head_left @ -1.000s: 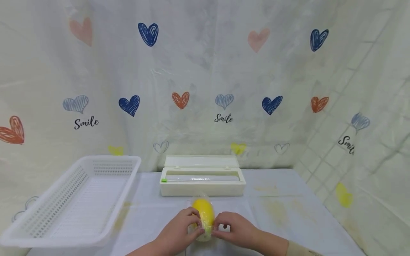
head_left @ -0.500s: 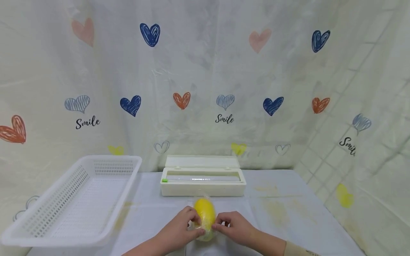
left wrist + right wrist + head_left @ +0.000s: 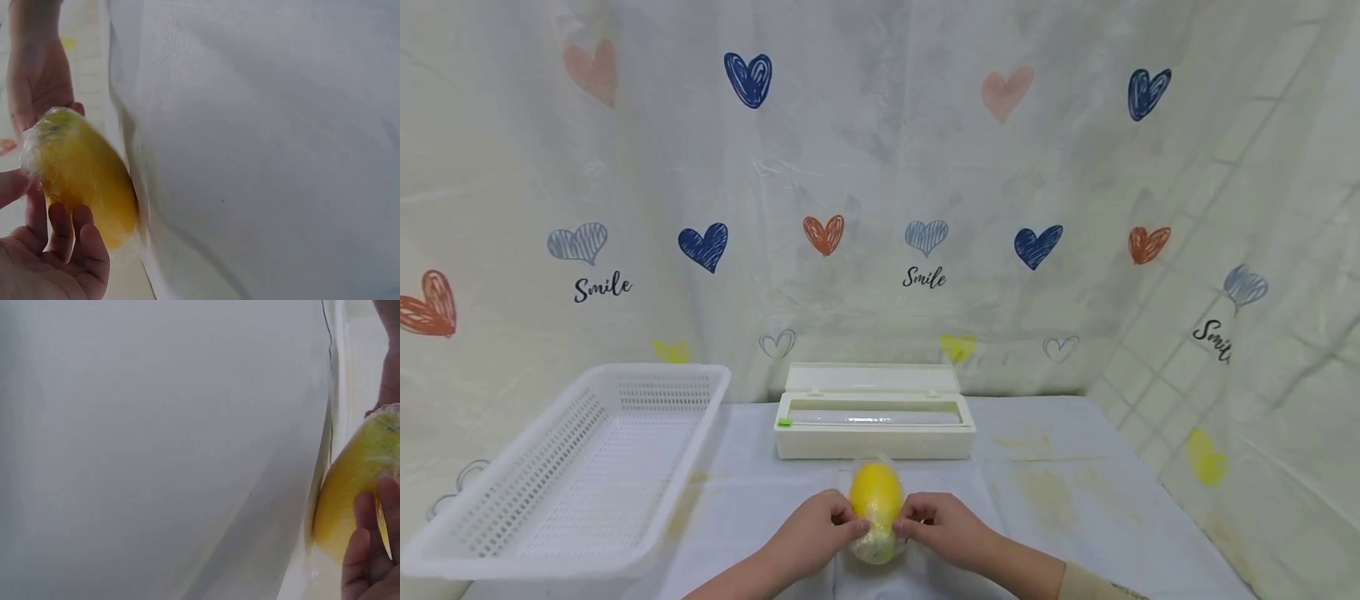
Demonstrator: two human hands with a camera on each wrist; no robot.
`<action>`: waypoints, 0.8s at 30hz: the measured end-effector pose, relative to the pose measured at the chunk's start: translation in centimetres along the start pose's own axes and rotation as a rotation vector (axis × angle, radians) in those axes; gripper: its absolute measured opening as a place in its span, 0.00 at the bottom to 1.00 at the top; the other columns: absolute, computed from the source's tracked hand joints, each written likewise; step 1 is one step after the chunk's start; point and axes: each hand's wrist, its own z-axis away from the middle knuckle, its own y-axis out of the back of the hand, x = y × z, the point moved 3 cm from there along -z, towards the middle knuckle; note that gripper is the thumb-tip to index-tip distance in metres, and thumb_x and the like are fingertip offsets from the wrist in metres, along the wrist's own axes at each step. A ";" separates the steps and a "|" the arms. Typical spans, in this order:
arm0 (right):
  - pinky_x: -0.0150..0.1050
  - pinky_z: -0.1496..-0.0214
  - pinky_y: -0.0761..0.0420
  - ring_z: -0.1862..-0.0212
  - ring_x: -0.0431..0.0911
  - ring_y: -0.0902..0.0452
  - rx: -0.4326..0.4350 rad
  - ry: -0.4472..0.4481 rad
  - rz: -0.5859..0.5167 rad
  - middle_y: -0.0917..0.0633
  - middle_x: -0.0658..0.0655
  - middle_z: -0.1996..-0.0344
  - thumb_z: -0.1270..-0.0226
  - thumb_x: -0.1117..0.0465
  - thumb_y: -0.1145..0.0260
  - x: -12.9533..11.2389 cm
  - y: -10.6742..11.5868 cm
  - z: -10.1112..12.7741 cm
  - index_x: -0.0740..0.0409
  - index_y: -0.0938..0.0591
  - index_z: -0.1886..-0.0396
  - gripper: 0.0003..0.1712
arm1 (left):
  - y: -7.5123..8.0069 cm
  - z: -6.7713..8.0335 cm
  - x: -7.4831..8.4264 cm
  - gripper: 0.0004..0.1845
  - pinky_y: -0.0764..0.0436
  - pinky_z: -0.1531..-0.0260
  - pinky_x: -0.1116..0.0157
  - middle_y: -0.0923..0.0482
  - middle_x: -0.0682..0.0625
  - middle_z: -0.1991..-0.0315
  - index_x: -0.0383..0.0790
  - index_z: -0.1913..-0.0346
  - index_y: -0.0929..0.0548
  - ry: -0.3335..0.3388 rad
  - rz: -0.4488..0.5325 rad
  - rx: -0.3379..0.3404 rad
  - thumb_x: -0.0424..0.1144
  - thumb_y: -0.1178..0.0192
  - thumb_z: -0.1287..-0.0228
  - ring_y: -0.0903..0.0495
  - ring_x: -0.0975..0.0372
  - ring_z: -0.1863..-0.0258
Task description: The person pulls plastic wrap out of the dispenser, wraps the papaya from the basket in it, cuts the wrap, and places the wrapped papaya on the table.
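Observation:
A yellow lemon-like fruit (image 3: 876,496) wrapped in clear plastic film sits at the near middle of the table, seen close in the left wrist view (image 3: 81,181) and the right wrist view (image 3: 353,487). My left hand (image 3: 814,533) pinches the film on its left side. From the other side my right hand (image 3: 942,527) pinches the film too. Both hands grip near the fruit's lower end, where crumpled film bunches up. In the wrist views the left hand's fingers (image 3: 69,240) and the right hand's fingers (image 3: 369,544) curl round the fruit.
A white cling-film dispenser box (image 3: 874,412) with its lid up stands just behind the fruit. A white perforated basket (image 3: 572,467) takes up the table's left side. The white tablecloth (image 3: 1060,492) has yellowish stains at the right. A heart-printed curtain hangs behind.
Both hands have shifted slightly lower on the fruit and drawn closer, bunching the film at its near end. The fruit stays in the same spot.

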 end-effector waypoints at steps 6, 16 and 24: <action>0.35 0.70 0.25 0.71 0.43 0.26 -0.007 -0.135 -0.128 0.15 0.49 0.75 0.34 0.52 0.30 0.8 -1.0 -0.5 0.57 0.17 0.71 0.13 | 0.0 0.0 0.1 0.17 0.33 0.78 0.67 0.28 0.52 0.74 0.42 0.76 0.22 0.024 0.032 -0.023 0.50 0.32 0.39 0.31 0.60 0.75; 0.35 0.72 0.24 0.75 0.42 0.24 0.051 -0.185 -0.112 0.16 0.52 0.79 0.41 0.50 0.25 0.4 -0.8 -0.6 0.57 0.21 0.70 0.17 | -0.1 -0.7 -0.3 0.21 0.29 0.76 0.64 0.25 0.51 0.71 0.43 0.65 0.25 0.066 0.037 -0.046 0.57 0.31 0.41 0.29 0.59 0.72; 0.38 0.73 0.21 0.71 0.46 0.19 0.057 -0.190 -0.183 0.22 0.52 0.71 0.43 0.52 0.24 0.0 -0.4 -0.5 0.60 0.23 0.61 0.21 | -0.2 -0.8 -1.0 0.25 0.28 0.75 0.65 0.25 0.49 0.69 0.40 0.59 0.28 0.065 0.096 -0.059 0.54 0.29 0.42 0.28 0.59 0.72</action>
